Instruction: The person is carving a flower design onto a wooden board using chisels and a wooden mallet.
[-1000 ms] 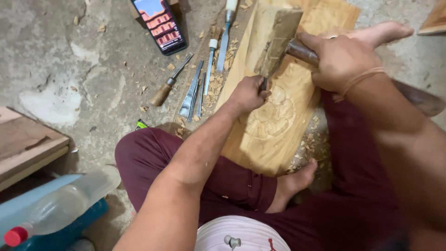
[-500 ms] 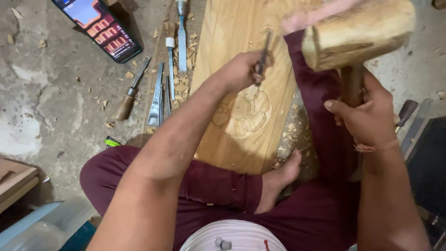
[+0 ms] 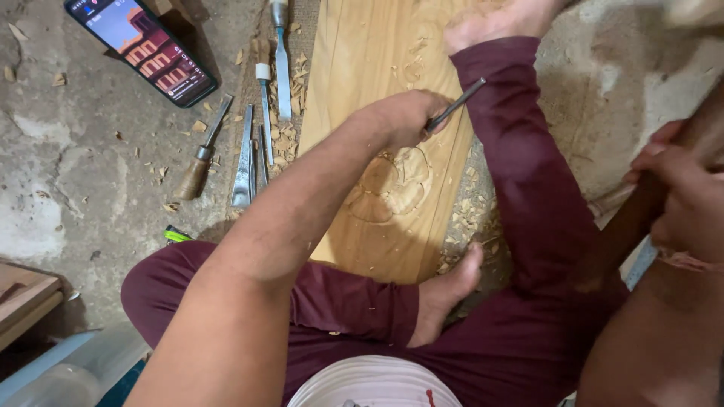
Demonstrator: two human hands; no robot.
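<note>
A pale wooden plank [image 3: 362, 68] lies on the concrete floor between my legs, with a round flower relief [image 3: 396, 185] carved into it. My left hand [image 3: 403, 117] is closed around a slim metal chisel [image 3: 456, 105], its tip hidden under my fist at the carving. My right hand [image 3: 679, 192] grips the dark wooden handle [image 3: 630, 226] of a mallet at the right edge; the mallet head is out of the picture. My right leg in maroon cloth rests across the plank's right side.
Several chisels [image 3: 245, 154] and a wooden-handled tool [image 3: 197, 162] lie in shavings left of the plank. A phone [image 3: 139, 45] with a lit screen lies at the top left. A wooden block [image 3: 23, 298] and a plastic bottle [image 3: 72, 373] sit at the lower left.
The mallet came off the chisel and swung out to the right, its head leaving the picture. My left hand kept hold of the chisel on the carving.
</note>
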